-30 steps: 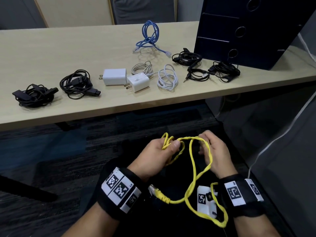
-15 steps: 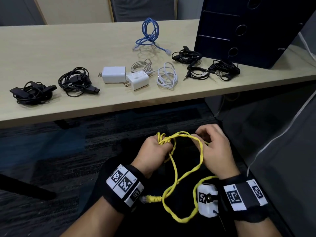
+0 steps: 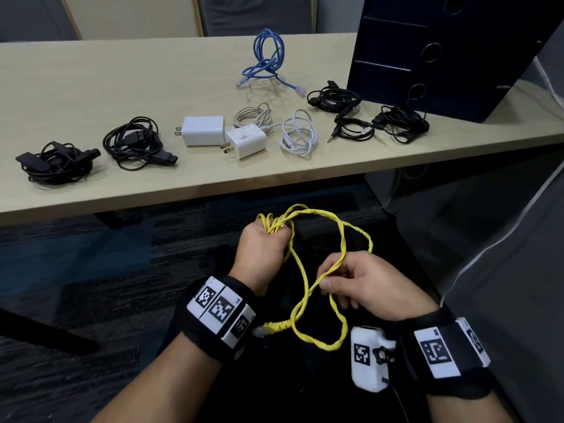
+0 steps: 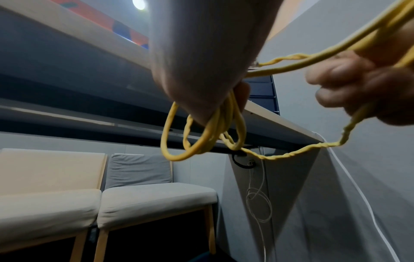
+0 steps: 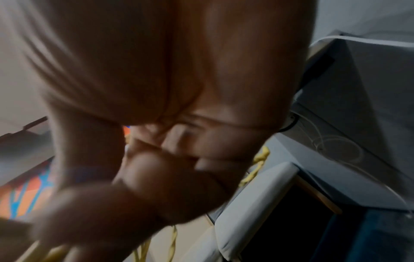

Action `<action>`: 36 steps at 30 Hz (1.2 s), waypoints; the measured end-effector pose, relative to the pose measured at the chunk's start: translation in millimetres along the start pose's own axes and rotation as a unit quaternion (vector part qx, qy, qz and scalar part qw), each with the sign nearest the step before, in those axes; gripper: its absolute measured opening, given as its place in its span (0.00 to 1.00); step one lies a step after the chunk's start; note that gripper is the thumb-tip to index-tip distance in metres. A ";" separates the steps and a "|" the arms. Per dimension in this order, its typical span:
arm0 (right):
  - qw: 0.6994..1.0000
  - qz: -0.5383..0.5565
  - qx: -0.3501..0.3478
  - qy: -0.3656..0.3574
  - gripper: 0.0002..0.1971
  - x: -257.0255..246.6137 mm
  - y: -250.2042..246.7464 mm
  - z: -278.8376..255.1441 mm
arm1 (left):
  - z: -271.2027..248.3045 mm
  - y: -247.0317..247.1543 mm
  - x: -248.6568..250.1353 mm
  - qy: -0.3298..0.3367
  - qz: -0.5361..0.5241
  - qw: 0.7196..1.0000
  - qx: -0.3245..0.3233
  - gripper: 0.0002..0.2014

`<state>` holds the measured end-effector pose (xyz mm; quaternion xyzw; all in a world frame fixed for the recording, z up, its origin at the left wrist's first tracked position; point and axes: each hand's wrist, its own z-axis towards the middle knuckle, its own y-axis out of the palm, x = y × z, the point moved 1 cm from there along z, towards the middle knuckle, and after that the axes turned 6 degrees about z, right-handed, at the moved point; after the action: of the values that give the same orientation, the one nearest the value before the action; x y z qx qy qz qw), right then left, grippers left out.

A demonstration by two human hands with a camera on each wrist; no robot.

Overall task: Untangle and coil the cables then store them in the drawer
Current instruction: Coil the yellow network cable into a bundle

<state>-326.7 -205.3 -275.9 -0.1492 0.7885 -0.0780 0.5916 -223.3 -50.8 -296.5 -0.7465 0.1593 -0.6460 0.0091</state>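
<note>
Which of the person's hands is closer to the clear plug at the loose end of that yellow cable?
Left. The left hand grips coils above the plug, which hangs beside its wristband; the right hand pinches the yellow cable farther right.

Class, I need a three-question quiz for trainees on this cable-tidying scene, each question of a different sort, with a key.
1. True or false: both hands hold the yellow cable.
2. Which hand grips the bunch of gathered loops? A) left hand B) right hand C) neither
3. Fill in: the blue cable lies on the ____, behind the two white chargers.

Key: 1. true: the left grips the loops, the right pinches a strand. 2. A. 3. table.
</note>
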 end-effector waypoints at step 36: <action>0.965 0.168 0.197 -0.034 0.02 7.1 -0.4 8.7 | -9.3 -2.4 -8.2 0.020 0.141 0.986 -0.088 0.08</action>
<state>-320.1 -207.5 -284.8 0.1030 0.7508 -0.1263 0.6401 -232.7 -44.7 -302.3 -0.7010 0.3196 -0.6368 0.0316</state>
